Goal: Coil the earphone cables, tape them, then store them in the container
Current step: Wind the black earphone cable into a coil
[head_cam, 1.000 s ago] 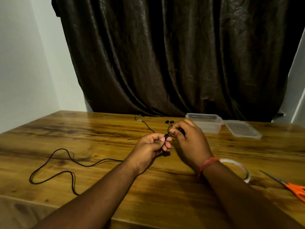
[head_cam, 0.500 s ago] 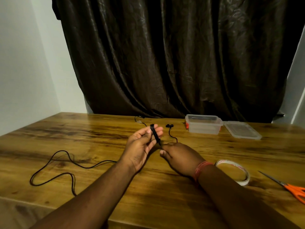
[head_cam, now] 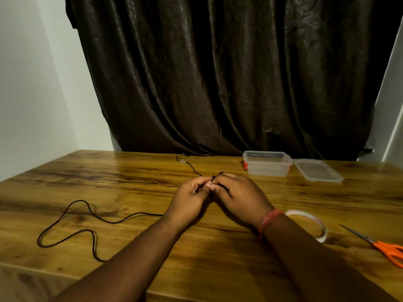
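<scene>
**Winding a black earphone cable between two hands**

Lying nearest, along the front left of the wooden table (head_cam: 218, 269), a thin black earphone cable (head_cam: 72, 223) loops loosely and runs right, passing behind the left wrist. At mid-table, the left hand (head_cam: 189, 201) and right hand (head_cam: 242, 199) meet, fingers curled, both pinching the cable's gathered part; a strand crosses the right hand's back. Half a second ago the left palm was open with the cable laid across its fingers and the right hand sat lower; now the hands have closed together. A tape roll (head_cam: 314, 223) lies just beside the right wrist, and orange scissors (head_cam: 383, 249) sit near the right edge. Farther back, another black cable (head_cam: 192, 166) trails toward the curtain (head_cam: 218, 73). The clear container (head_cam: 267, 163) stands open at back right, its lid (head_cam: 317, 171) beside it, with bare wood between them and the hands.
</scene>
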The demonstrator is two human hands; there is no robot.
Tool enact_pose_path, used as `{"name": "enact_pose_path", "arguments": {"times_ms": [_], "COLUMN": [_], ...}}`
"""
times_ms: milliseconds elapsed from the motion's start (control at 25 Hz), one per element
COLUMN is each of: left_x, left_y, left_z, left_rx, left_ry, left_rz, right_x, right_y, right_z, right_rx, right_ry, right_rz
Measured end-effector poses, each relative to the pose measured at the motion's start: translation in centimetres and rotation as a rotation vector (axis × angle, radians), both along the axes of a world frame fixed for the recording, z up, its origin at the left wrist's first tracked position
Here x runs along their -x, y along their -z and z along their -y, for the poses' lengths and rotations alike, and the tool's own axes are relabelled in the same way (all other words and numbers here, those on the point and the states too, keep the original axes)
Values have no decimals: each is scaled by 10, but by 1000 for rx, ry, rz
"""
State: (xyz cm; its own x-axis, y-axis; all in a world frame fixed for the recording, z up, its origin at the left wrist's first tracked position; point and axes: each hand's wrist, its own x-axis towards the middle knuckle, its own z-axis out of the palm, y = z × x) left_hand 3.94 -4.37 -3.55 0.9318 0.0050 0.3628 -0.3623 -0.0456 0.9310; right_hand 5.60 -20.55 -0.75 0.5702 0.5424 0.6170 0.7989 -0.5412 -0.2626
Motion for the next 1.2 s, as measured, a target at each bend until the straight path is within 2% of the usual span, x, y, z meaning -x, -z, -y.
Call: {"name": "enact_pose_path", "arguments": {"times_ms": [160,360,520,800,880,960,1200], "left_x": [5,10,14,10,8,5,1], "left_y": [-1,-8,-15,-22,-21,-17,-3], "left_z": [4,2,-1,-6,-8,-7,-3], "left_rx": [67,233,431,606,573,461,-65], "left_ry": [141,250,278,149,78,3,-125], "left_rz": [-29,-145,-135,-75,-55,-42,37], "right_x": [-1,-10,-18,-8,-4,-1,2], "right_y": [-3,1,10,14,12,9,-1], "right_z": [3,2,-3,-7,-8,-7,-3], "right_rx": [-151,-292,-180,186,239,193,-102], "right_ry": [102,171,127,35,11,7,-13], "right_rz": [9,-83,-197,-290,-250,-196,-199]}}
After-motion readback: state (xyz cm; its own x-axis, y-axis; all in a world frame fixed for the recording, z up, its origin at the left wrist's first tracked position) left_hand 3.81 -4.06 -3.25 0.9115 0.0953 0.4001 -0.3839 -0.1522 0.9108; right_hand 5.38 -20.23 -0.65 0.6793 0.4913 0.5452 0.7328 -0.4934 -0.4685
